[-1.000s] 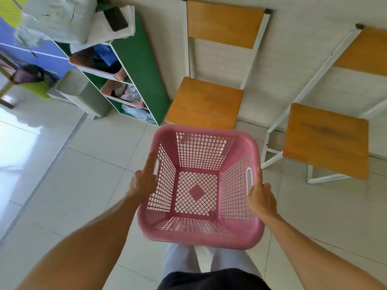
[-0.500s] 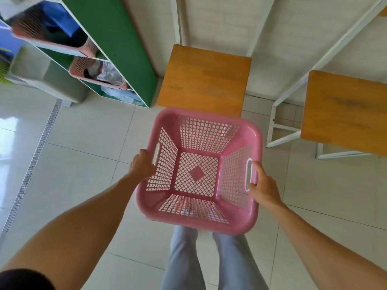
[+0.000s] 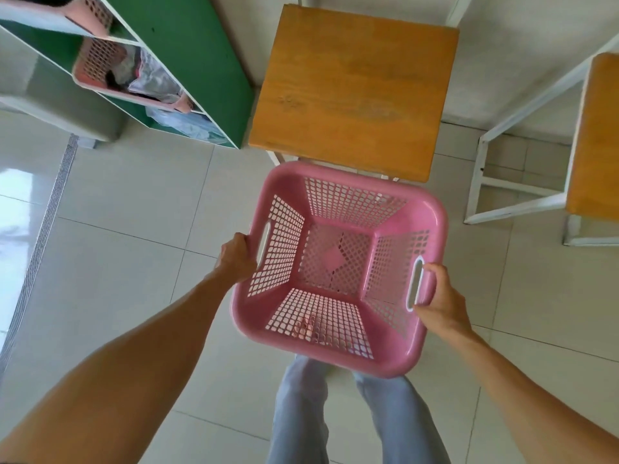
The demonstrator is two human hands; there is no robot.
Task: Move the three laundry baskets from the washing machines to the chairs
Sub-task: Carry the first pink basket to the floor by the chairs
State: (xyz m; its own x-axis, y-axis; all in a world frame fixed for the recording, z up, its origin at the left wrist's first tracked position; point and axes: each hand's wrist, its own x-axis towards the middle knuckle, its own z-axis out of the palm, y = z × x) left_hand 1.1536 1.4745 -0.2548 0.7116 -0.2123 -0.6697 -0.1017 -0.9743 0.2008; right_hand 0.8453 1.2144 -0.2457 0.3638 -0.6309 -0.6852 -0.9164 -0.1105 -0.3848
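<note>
Between your two arms, held above the tiled floor (image 3: 110, 262), hangs the empty pink laundry basket (image 3: 338, 266), its far rim just short of the near edge of the wooden chair seat (image 3: 351, 88). Your left hand (image 3: 236, 257) is closed on the left rim beside the handle slot; your right hand (image 3: 442, 299) is closed through the right handle slot. A second chair seat (image 3: 596, 135) stands at the right, a green shelf unit (image 3: 187, 45) at the far left. By this view, the carrying step is nearly done; the next move calls for pushing the basket forward over the seat and lowering it flat.
</note>
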